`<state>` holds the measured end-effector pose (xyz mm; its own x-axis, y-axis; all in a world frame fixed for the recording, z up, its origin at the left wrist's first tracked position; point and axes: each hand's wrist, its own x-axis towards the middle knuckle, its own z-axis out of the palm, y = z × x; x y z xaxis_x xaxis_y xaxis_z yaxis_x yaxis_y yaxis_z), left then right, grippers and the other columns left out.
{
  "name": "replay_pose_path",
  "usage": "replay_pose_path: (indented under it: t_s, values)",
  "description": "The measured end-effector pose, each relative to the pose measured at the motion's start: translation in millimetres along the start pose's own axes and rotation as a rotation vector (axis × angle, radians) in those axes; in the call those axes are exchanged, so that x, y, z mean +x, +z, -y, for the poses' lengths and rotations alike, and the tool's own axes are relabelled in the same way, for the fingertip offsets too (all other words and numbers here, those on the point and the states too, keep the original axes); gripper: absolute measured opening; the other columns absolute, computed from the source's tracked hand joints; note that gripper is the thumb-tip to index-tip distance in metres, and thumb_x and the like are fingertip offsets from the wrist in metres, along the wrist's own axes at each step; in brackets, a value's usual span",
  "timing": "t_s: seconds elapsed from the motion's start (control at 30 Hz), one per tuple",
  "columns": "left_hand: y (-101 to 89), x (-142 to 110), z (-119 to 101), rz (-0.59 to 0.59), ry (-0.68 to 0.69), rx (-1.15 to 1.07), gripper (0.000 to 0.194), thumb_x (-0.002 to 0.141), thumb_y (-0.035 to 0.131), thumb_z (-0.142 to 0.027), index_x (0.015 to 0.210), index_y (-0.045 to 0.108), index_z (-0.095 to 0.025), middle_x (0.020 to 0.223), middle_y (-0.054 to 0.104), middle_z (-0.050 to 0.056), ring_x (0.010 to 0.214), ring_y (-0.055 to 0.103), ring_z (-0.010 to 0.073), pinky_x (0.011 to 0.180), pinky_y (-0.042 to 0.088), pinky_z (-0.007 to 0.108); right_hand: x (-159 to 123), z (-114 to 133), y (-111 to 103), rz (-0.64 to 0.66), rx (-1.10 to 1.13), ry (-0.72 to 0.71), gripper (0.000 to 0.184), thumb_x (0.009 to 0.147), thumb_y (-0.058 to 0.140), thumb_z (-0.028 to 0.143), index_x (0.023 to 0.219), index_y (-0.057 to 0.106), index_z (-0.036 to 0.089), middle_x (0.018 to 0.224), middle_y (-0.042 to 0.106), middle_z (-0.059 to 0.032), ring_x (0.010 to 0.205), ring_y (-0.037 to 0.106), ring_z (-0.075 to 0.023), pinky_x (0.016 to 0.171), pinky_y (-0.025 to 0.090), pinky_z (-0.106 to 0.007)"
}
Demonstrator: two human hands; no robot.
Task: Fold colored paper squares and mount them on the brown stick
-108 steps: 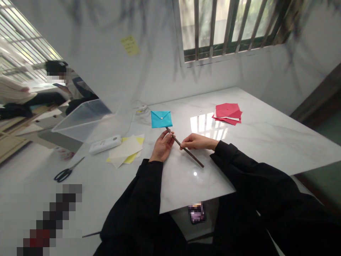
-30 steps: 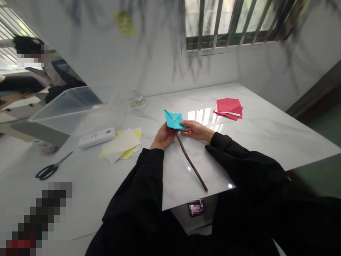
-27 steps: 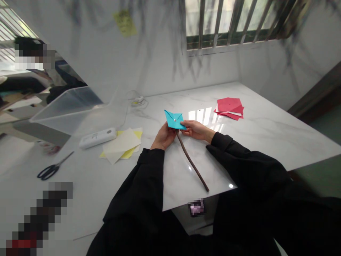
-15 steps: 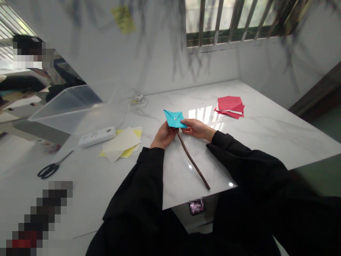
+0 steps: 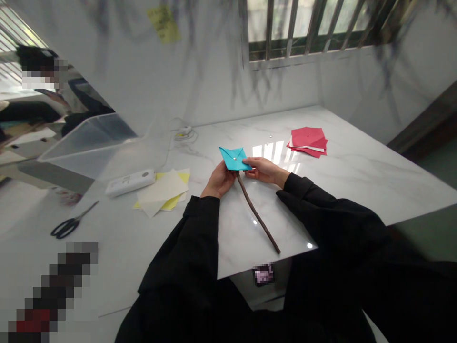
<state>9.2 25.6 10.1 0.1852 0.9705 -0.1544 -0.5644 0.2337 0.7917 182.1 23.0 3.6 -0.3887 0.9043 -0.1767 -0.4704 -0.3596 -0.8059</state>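
A bright blue folded paper (image 5: 233,162) with a small shiny dot at its centre is held up over the table. My right hand (image 5: 262,170) pinches its right corner between thumb and fingers. My left hand (image 5: 218,181) is closed beneath its left side, around the upper end of a thin brown wooden stick (image 5: 255,212); the paper covers some of those fingers. From under the paper the stick slants down toward the table's front edge. Its top end is hidden.
Red paper pieces (image 5: 307,140) lie stacked at the back right. To the left are cream and yellow sheets (image 5: 162,190), a white elongated device (image 5: 131,183), black-handled scissors (image 5: 67,227) and a clear plastic bin (image 5: 89,143). A person (image 5: 46,90) sits at far left.
Almost nothing differs. Both hands keep their hold, and the view has shifted very slightly.
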Motion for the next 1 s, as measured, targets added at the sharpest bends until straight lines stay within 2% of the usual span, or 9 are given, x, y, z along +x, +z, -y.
replay_pose_path:
  t_s: [0.37, 0.53, 0.63, 0.73, 0.9, 1.0]
  values:
    - [4.2, 1.0, 3.5, 0.004, 0.056, 0.058, 0.007, 0.089, 0.072, -0.019, 0.083, 0.07, -0.017, 0.077, 0.07, 0.002, 0.077, 0.065, 0.0159, 0.082, 0.053, 0.027, -1.9, 3.1, -1.2, -0.004, -0.01, 0.009, 0.008, 0.091, 0.075, 0.014, 0.087, 0.069, 0.015, 0.081, 0.069, -0.0023, 0.074, 0.065, -0.0111, 0.067, 0.057, -0.02]
    - [-1.3, 5.7, 6.9, -0.017, 0.087, 0.066, 0.01, 0.082, 0.077, -0.02, 0.081, 0.068, -0.017, 0.073, 0.068, 0.0, 0.07, 0.062, 0.0138, 0.075, 0.052, 0.026, -3.4, 3.8, 0.0, -0.022, -0.008, 0.01, 0.009, 0.09, 0.076, 0.015, 0.087, 0.068, 0.015, 0.082, 0.069, -0.0022, 0.072, 0.064, -0.0103, 0.067, 0.056, -0.02]
    - [-7.6, 8.8, 7.0, -0.064, 0.118, 0.144, 0.014, 0.075, 0.08, -0.016, 0.083, 0.069, -0.017, 0.071, 0.067, -0.002, 0.066, 0.058, 0.0113, 0.069, 0.049, 0.023, -2.6, 4.0, -1.4, -0.034, -0.009, -0.001, 0.012, 0.088, 0.078, 0.015, 0.086, 0.066, 0.016, 0.08, 0.067, -0.0016, 0.071, 0.063, -0.0102, 0.066, 0.056, -0.02]
    - [-14.5, 11.7, 5.7, -0.143, 0.162, 0.29, 0.024, 0.068, 0.084, -0.015, 0.088, 0.072, -0.017, 0.07, 0.069, -0.001, 0.068, 0.061, 0.0126, 0.072, 0.05, 0.024, 0.2, 5.0, -5.6, -0.072, -0.043, -0.05, 0.014, 0.086, 0.078, 0.016, 0.083, 0.065, 0.018, 0.079, 0.065, -0.0006, 0.069, 0.062, -0.0102, 0.063, 0.055, -0.02]
    - [-20.7, 15.8, 0.9, -0.281, 0.351, 0.544, 0.013, 0.076, 0.082, -0.023, 0.087, 0.077, -0.017, 0.083, 0.076, 0.005, 0.083, 0.067, 0.0173, 0.077, 0.051, 0.025, 4.1, 8.7, -11.9, -0.191, -0.163, -0.145, 0.015, 0.084, 0.078, 0.021, 0.081, 0.065, 0.017, 0.075, 0.06, 0.0014, 0.067, 0.059, -0.0092, 0.062, 0.053, -0.02]
    - [-15.7, 13.2, -4.1, -0.322, 0.409, 0.463, 0.019, 0.087, 0.076, -0.036, 0.093, 0.078, -0.018, 0.1, 0.078, 0.008, 0.091, 0.068, 0.0174, 0.08, 0.051, 0.024, 2.8, 10.5, -10.9, -0.222, -0.221, -0.19, 0.017, 0.083, 0.08, 0.024, 0.079, 0.064, 0.018, 0.074, 0.059, 0.0027, 0.067, 0.057, -0.0088, 0.063, 0.051, -0.02]
